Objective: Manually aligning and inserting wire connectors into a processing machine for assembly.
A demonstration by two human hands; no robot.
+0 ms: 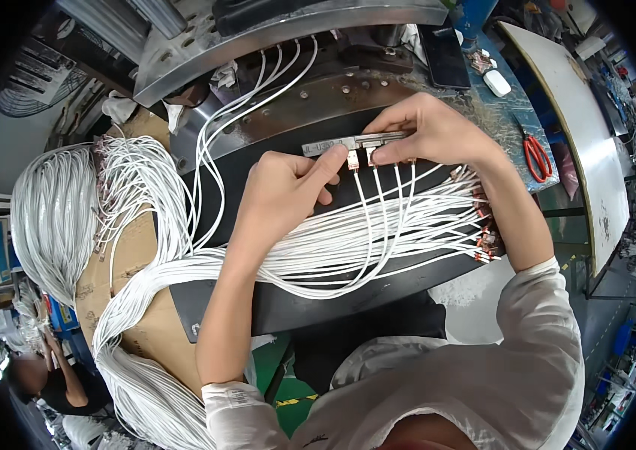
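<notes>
Far left of the frame: big coil of white wires (52, 214) hangs off the edge, the bundle sweeping down and around to lower left, so loose ends feed across without tangling. Another person's arm (59, 371) shows at lower left, not involved.

Left of centre: cardboard sheet (134, 247) under the wire ends, with a cluster of terminal-tipped ends (108, 180) fanned over it, likely staged for pick-up. A few white leads (246, 94) run up from there into the grey metal press (258, 34) at upper centre.

Centre: dark worktop (295, 300) carries the main spread of wires (378, 240), laid flat and roughly parallel so single ends can be pulled out. Left hand (284, 195) is curled, index finger extended, its fingers (333, 159) pressing a crimped wire end (353, 159) up against the metal terminal strip (355, 142); grip looks pinched shut on that wire, thumb side partly hidden.

Right of centre: right hand (430, 131) comes over the top, its fingers (385, 154) closed down on the strip's right end, seemingly pinning it steady while ends go in. Several wires already hang from the strip in a row.

Right: more copper-coloured terminal ends (483, 232) bunched at the worktop's edge by the right wrist. Upper right: red-handled scissors (537, 157) on the blue surface (520, 112), well apart from both hands; a black phone (445, 56) and a small white object (496, 82) lie above.
</notes>
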